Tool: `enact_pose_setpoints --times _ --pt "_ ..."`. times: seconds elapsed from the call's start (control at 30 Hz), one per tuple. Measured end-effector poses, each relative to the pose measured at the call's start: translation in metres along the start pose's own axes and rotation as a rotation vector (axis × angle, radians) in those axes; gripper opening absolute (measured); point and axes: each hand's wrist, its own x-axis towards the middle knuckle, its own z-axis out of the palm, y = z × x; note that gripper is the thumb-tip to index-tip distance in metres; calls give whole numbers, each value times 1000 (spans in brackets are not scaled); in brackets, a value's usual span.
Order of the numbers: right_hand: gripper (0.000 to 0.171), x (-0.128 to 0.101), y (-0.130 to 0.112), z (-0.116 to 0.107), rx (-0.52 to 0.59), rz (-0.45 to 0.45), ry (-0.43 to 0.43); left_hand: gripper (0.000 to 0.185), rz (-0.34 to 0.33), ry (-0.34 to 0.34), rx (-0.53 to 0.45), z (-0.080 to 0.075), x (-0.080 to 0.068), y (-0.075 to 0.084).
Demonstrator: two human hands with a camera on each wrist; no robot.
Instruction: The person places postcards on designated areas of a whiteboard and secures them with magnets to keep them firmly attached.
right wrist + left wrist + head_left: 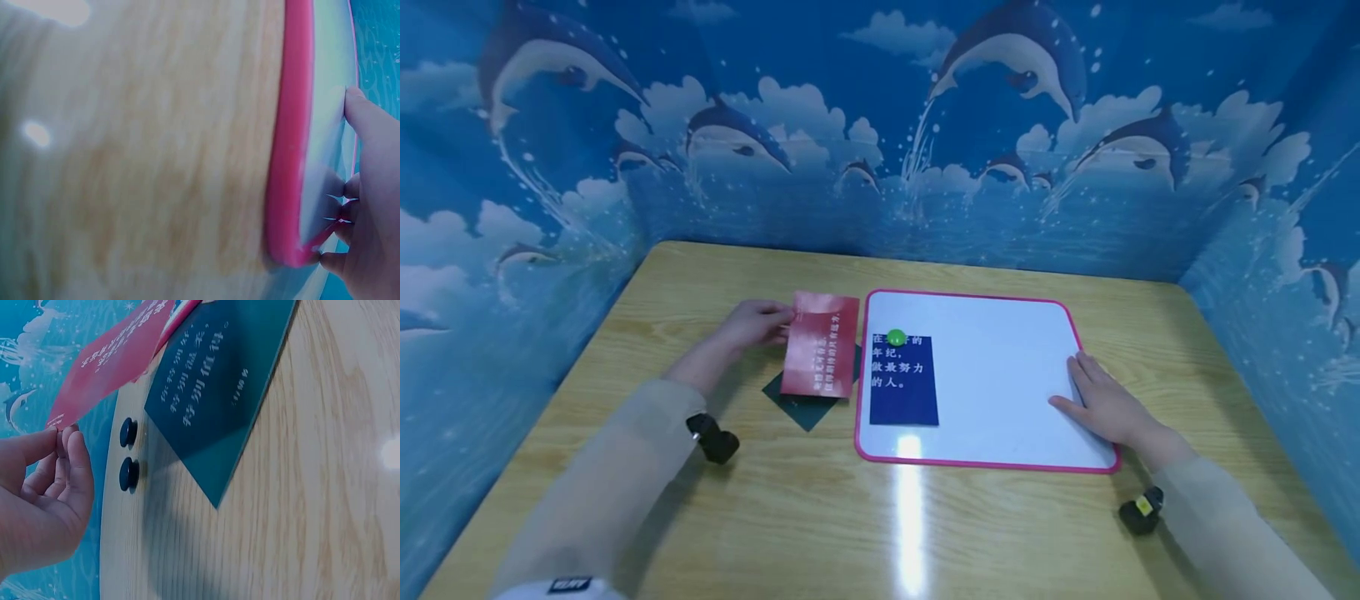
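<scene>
My left hand (756,323) pinches a red card (822,343) with white writing by its corner, between thumb and fingers. In the left wrist view the red card (112,359) slants up, raised above the table. Partly under it in the head view lies a dark green card (808,412), turned diagonally beside the whiteboard. My right hand (1101,400) rests with fingers spread on the right edge of the pink-framed whiteboard (1000,375). On the board's left side a dark blue card (904,392) with white characters sits under a round green magnet (896,337).
Two black round magnets (129,474) stand on the wooden table (790,517) near the green card, seen in the left wrist view. A blue dolphin-print curtain (895,142) surrounds the back and sides. A bright reflection lies in front of the board.
</scene>
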Motion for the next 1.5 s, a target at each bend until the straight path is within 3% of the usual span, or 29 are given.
enact_pose_setpoints --times 0.63,0.9,1.3,1.5 --pt "95 0 -2 -1 -5 21 3 38 -2 -57 -33 32 6 26" --pt "95 -1 -2 -1 -2 12 6 34 12 -38 -36 59 11 35" --pt "94 0 -1 -3 -19 11 6 31 17 -100 -107 104 15 51" --pt "93 0 -1 -3 -9 8 5 36 67 -176 11 123 11 58"
